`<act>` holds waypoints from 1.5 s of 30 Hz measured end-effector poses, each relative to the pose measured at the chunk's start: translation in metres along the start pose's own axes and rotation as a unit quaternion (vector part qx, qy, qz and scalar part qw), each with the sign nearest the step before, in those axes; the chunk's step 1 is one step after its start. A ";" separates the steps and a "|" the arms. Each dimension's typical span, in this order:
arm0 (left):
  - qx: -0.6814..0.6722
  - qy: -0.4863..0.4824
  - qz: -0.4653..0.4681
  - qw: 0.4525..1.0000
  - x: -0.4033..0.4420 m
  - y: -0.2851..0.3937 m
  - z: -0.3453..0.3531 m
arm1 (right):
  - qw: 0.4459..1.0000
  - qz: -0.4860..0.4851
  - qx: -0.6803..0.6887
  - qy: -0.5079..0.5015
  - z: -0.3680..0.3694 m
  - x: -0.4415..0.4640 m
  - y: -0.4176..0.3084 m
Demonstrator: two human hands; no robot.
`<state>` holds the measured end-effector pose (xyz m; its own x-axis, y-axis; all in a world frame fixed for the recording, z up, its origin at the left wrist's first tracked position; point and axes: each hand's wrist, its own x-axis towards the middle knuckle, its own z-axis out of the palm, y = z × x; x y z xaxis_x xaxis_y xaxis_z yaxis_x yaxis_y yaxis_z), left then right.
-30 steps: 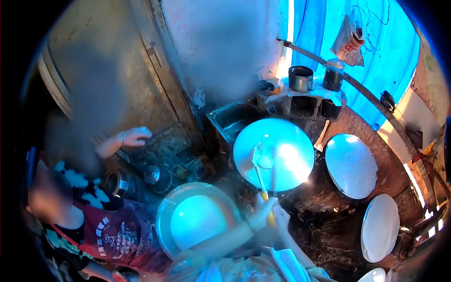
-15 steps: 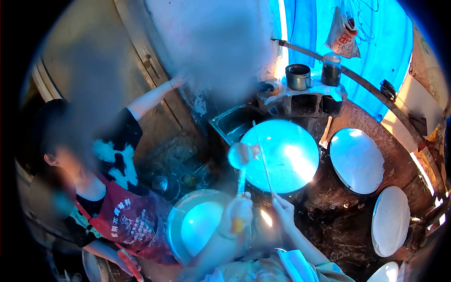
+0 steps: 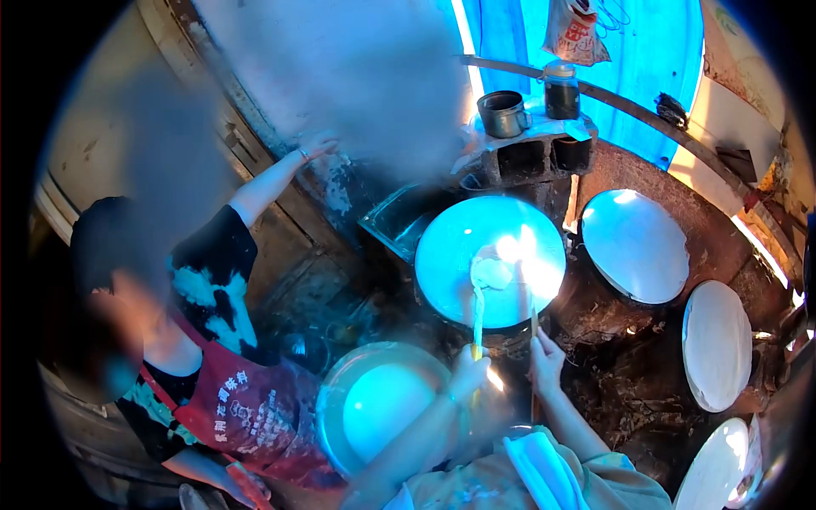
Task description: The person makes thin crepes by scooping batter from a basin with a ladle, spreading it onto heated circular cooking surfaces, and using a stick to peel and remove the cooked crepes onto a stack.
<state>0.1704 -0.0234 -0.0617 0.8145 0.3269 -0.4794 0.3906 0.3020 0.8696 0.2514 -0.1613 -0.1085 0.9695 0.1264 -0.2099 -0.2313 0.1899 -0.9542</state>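
1. Bright blue sheeting (image 3: 646, 119) closes the back of the room, and under it we see a stained, dark brown work surface (image 3: 612, 357).
2. We have our ladle (image 3: 491, 272) with its rounded head over the wide, round pan (image 3: 446, 255); whether it touches the glossy, pale face of this pan, we cannot tell.
3. Our left hand (image 3: 469, 372) is closed firmly around the ladle's yellow handle (image 3: 477, 350), the forearm (image 3: 404, 438) coming slantwise from below. The ladle's head lies straight ahead of this grip, at the end of a long, narrow shaft.
4. Our right hand (image 3: 546, 359) keeps a thin stick (image 3: 535, 323) between the fingers in a narrow hold, near the left hand but apart from it.
5. At our left stands a round basin (image 3: 331, 412) with smooth, pale content, partly hidden by our forearm.
6. To the right we find flat, pale discs (image 3: 636, 246).
7. Farther away, a metal mug (image 3: 503, 117) and a jar (image 3: 561, 92) stand on a hollow block (image 3: 531, 144).
8. Beside us, a co-worker in a dark red apron (image 3: 259, 421) stretches one arm (image 3: 272, 187) toward the wall.
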 end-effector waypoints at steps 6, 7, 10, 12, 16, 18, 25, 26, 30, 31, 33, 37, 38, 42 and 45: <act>-0.119 0.012 -0.052 0.991 -0.011 -0.012 0.011 | 0.991 0.069 0.011 -0.118 -0.002 -0.052 0.018; -0.340 -0.154 -0.102 0.922 -0.025 0.009 -0.003 | 0.991 0.066 0.015 -0.115 -0.003 -0.061 -0.005; -0.592 -0.320 -0.183 0.717 -0.062 0.047 -0.017 | 0.990 -0.067 0.001 -0.122 -0.001 -0.069 -0.045; -0.548 -0.262 -0.042 0.794 -0.078 0.047 -0.017 | 0.996 -0.010 0.027 -0.088 -0.004 -0.067 -0.059; -0.547 -0.173 -0.026 0.819 -0.093 0.056 -0.025 | 0.970 -0.200 -0.130 -0.054 -0.002 -0.034 -0.020; -0.633 -0.224 -0.061 0.739 -0.102 0.048 -0.039 | 0.850 -0.327 -0.405 -0.083 -0.011 -0.031 -0.019; -0.597 -0.134 -0.074 0.787 -0.160 -0.016 -0.093 | 0.798 -0.284 -0.514 0.133 -0.067 0.060 -0.057; -0.592 -0.122 -0.070 0.793 -0.167 -0.028 -0.103 | 0.838 -0.247 -0.466 0.137 -0.077 0.068 -0.055; -0.599 -0.100 -0.045 0.793 -0.191 -0.066 -0.126 | 0.977 -0.133 -0.141 0.090 -0.038 0.038 0.001; -0.609 -0.098 -0.037 0.786 -0.191 -0.070 -0.127 | 0.988 -0.127 -0.081 0.021 -0.022 0.011 0.023; -0.629 -0.073 -0.035 0.773 -0.196 -0.063 -0.120 | 0.989 -0.141 -0.034 -0.011 0.019 -0.043 0.059; -0.649 -0.073 -0.027 0.757 -0.193 -0.058 -0.117 | 0.965 -0.055 -0.181 -0.184 0.035 -0.073 0.035; -0.632 -0.066 -0.023 0.772 -0.188 -0.054 -0.114 | 0.945 -0.082 -0.224 -0.225 0.034 -0.072 0.020; -0.622 -0.087 -0.023 0.778 -0.170 -0.040 -0.092 | 0.795 -0.324 -0.494 -0.138 -0.008 -0.019 -0.029; -0.614 -0.097 -0.036 0.782 -0.150 -0.026 -0.070 | 0.803 -0.298 -0.517 0.002 -0.067 0.036 -0.027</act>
<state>0.0075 -0.0173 -0.0207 0.9057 0.1630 -0.3913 -0.1712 0.9851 0.0139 0.2978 -0.2271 -0.1047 0.8839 0.3098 0.3503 0.4620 -0.6939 -0.5523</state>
